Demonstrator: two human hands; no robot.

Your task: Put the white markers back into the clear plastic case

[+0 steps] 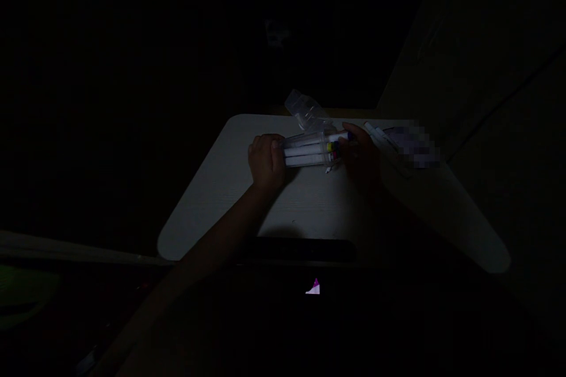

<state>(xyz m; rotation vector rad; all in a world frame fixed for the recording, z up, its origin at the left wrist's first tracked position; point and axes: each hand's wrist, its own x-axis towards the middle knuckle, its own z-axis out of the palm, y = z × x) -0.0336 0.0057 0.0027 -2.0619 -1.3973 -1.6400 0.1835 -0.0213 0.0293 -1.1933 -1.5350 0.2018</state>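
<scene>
In dim light, my left hand [266,160] is wrapped round the closed end of a clear plastic case [304,142], which lies sideways over the table. White markers [305,159] fill it, with yellow, red and dark caps at its open right end. A clear flap or lid [307,111] sticks up behind that end. My right hand [363,156] pinches the dark blue end of a white marker [339,136] that juts out of the case. Shadow hides part of the right fingers.
The pale table [207,188] has rounded corners. Right of my right hand lie loose markers [381,135] and a blurred purplish item [415,144]. A dark slot [305,249] runs along the near edge. A cable [508,100] crosses at right.
</scene>
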